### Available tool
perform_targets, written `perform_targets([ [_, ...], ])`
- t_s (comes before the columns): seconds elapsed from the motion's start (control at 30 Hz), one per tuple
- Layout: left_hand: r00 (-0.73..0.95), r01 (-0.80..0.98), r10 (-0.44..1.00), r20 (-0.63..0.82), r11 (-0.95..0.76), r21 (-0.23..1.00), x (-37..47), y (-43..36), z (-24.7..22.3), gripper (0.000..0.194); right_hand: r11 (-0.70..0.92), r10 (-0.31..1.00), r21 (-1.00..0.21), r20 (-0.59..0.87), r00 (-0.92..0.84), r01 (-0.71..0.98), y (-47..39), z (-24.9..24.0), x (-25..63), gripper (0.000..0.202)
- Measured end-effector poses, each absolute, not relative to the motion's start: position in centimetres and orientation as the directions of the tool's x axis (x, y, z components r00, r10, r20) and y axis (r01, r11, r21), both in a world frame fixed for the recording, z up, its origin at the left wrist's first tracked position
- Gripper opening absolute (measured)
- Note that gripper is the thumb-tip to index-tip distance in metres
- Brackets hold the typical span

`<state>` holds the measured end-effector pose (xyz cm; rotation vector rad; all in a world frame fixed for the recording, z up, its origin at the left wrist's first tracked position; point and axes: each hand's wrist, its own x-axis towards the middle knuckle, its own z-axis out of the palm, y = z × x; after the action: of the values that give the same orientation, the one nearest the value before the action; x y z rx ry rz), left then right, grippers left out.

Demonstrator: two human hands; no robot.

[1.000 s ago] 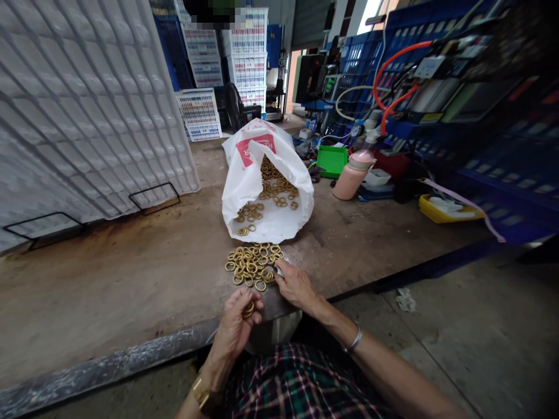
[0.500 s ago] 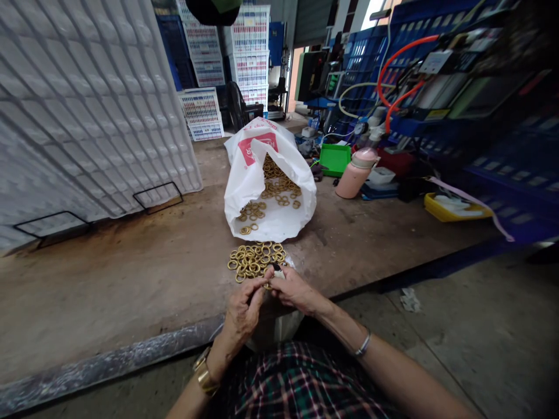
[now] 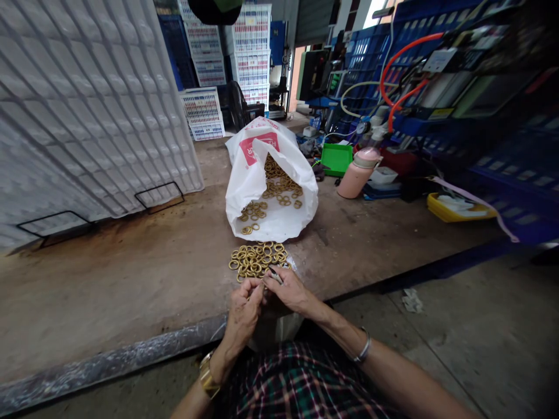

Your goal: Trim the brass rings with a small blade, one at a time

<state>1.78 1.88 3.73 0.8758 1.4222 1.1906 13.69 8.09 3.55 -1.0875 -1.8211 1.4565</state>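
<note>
While gold-coloured rings (image 3: pixel 257 260) lie heaped | left hand (image 3: pixel 245 308): fingertips pinched, contents hidden | right hand (image 3: pixel 292 291): gripping dark-tipped tool (image 3: pixel 276 276)

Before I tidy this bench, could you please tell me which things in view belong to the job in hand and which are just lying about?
Seemingly in the job:
loose brass-coloured rings
white bag holding more rings
dark-tipped piece in the right hand

Apparently just lying about:
pink bottle
green tray
yellow tray

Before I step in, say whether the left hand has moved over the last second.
Yes: the left hand has moved forward, toward the white bag.
</note>
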Motion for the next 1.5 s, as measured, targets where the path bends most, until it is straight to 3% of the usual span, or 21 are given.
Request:
perform_targets([
  [0.1, -0.102, -0.126, 0.941, -0.323, 0.31, 0.942, 1.7, 1.7, 3.4, 0.036, 0.083, 0.862, -0.959, -0.067, -0.502, 0.27, 8.2, 3.3, 13.8, 0.021],
  [0.27, -0.024, -0.213, 0.958, -0.287, 0.275, 0.937, 1.6, 1.4, 3.0, 0.034, 0.063, 0.853, -0.971, -0.069, -0.517, 0.232, 8.1, 3.4, 13.8, 0.022],
  [0.5, -0.026, -0.364, 0.951, -0.308, 0.279, 0.889, 1.7, 1.2, 3.1, 0.034, 0.021, 0.839, -0.982, -0.086, -0.537, 0.189, 8.3, 3.1, 13.6, 0.022],
  [0.6, -0.036, -0.395, 0.954, -0.298, 0.26, 0.881, 1.7, 1.1, 3.2, 0.034, 0.08, 0.875, -0.967, -0.049, -0.482, 0.243, 8.3, 2.7, 13.6, 0.018],
  [0.8, -0.101, -0.357, 0.95, -0.294, 0.241, 0.902, 1.6, 1.2, 2.9, 0.033, 0.468, 0.796, -0.754, 0.133, -0.591, 0.461, 7.5, 2.2, 14.0, 0.014],
  [0.93, -0.113, -0.303, 0.953, -0.28, 0.235, 0.924, 1.5, 1.2, 2.8, 0.033, 0.583, 0.746, -0.612, 0.142, -0.651, 0.534, 7.1, 2.1, 14.2, 0.021],
  [1.33, -0.128, -0.216, 0.95, -0.284, 0.253, 0.943, 1.4, 0.8, 3.1, 0.038, 0.609, 0.744, -0.393, -0.019, -0.668, 0.689, 7.3, 2.1, 13.7, 0.024],
  [1.5, -0.063, -0.368, 0.959, -0.277, 0.236, 0.899, 0.9, 0.1, 3.7, 0.031, 0.44, 0.866, -0.332, -0.087, -0.492, 0.834, 9.7, 1.9, 14.8, 0.026],
])
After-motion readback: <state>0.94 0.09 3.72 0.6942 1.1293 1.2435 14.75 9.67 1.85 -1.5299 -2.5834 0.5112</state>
